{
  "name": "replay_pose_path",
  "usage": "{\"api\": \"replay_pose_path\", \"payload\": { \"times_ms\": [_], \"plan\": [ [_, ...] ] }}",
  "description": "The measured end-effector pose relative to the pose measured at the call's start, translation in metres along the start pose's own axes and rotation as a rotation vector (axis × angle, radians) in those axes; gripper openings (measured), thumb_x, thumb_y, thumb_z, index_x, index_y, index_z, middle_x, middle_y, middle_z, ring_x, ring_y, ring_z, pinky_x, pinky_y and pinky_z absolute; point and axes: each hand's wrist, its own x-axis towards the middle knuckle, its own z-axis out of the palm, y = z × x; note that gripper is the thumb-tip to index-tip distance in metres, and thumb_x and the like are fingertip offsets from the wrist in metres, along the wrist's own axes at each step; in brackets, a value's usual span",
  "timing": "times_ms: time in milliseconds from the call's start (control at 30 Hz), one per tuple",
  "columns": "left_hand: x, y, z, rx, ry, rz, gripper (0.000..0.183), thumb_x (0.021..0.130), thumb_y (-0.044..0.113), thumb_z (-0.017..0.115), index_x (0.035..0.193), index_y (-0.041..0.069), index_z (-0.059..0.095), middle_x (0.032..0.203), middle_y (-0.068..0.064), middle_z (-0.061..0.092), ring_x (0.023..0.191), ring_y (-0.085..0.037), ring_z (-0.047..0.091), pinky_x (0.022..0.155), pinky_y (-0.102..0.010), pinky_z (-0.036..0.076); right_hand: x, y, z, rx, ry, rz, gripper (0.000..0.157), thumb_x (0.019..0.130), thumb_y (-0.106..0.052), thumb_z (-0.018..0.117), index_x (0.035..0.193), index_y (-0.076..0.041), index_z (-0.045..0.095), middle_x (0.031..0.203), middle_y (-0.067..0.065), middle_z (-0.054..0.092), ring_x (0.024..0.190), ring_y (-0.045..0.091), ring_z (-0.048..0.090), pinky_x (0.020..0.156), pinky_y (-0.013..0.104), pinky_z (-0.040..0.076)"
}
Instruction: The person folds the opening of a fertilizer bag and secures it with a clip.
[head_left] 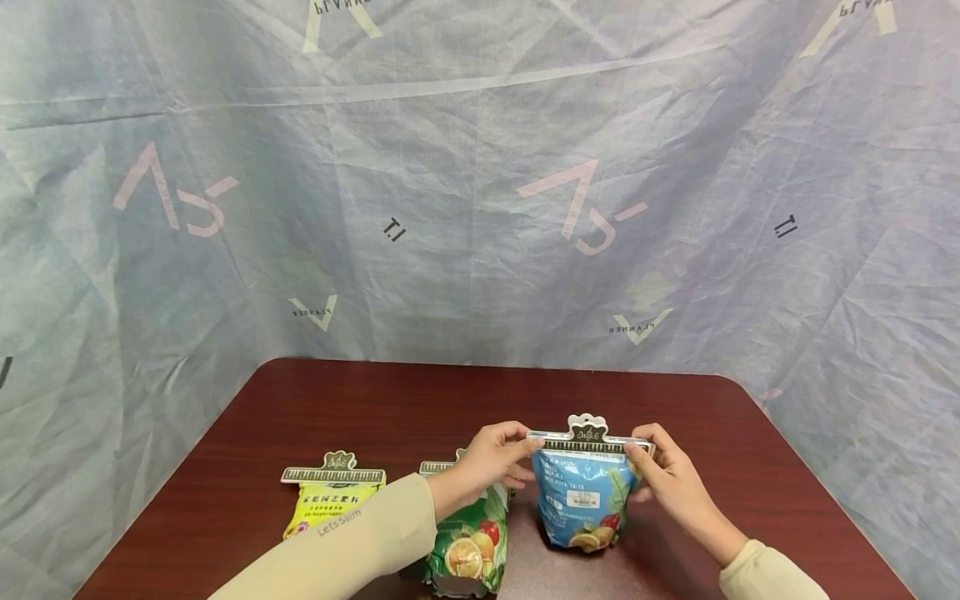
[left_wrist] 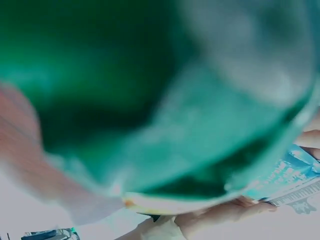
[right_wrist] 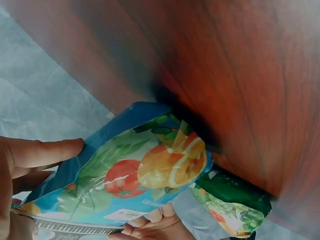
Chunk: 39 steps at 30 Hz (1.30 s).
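Observation:
A blue plastic bag (head_left: 581, 500) with fruit pictures and a white label stands upright, its top edge in a long bag clip (head_left: 588, 435) with a piano-key pattern. My left hand (head_left: 487, 462) pinches the clip's left end, thumb in front. At the other end my right hand (head_left: 671, 471) pinches the clip between thumb and fingers. In the right wrist view the blue bag (right_wrist: 135, 170) fills the middle, with part of the right hand (right_wrist: 30, 170) beside it. A green bag (left_wrist: 200, 135) blurs much of the left wrist view.
Behind my left forearm are the green fruit-printed bag (head_left: 468, 533), partly hidden, and a yellow bag (head_left: 333, 500) with its own piano-key clip (head_left: 335, 476). All are on a dark red-brown table (head_left: 637, 392). Grey printed cloth (head_left: 465, 167) hangs behind.

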Motion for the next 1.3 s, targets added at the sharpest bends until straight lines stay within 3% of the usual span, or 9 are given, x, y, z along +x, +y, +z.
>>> {"api": "replay_pose_path", "payload": {
  "times_ms": [767, 1033, 1300],
  "plan": [
    [0.0066, 0.0042, 0.0039, -0.042, -0.008, -0.179, 0.030, 0.088, 0.033, 0.061, 0.099, 0.005, 0.058, 0.087, -0.013, 0.065, 0.072, -0.041, 0.064, 0.058, -0.045, 0.052, 0.0032, -0.0067, -0.0019, 0.122, -0.053, 0.283, 0.027, 0.095, -0.029, 0.051, 0.106, -0.005, 0.043, 0.078, 0.013, 0.042, 0.046, 0.027, 0.056, 0.045, 0.054, 0.047],
    [0.0026, 0.0068, 0.0028, -0.050, -0.043, -0.228, 0.030, 0.089, 0.032, 0.059, 0.099, 0.004, 0.056, 0.093, -0.016, 0.061, 0.073, -0.040, 0.065, 0.060, -0.047, 0.052, 0.0030, -0.0086, -0.0058, 0.204, -0.160, 0.367, 0.026, 0.095, -0.032, 0.049, 0.106, -0.008, 0.042, 0.083, 0.011, 0.043, 0.046, 0.019, 0.053, 0.050, 0.056, 0.047],
    [0.0015, 0.0027, 0.0037, -0.058, -0.036, -0.262, 0.027, 0.090, 0.030, 0.058, 0.095, 0.004, 0.054, 0.092, -0.018, 0.058, 0.072, -0.042, 0.064, 0.060, -0.048, 0.052, 0.0023, -0.0055, -0.0078, 0.309, -0.267, 0.450, 0.021, 0.095, -0.034, 0.048, 0.102, -0.014, 0.045, 0.082, 0.011, 0.058, 0.065, 0.030, 0.065, 0.053, 0.053, 0.049]
  ]
}}
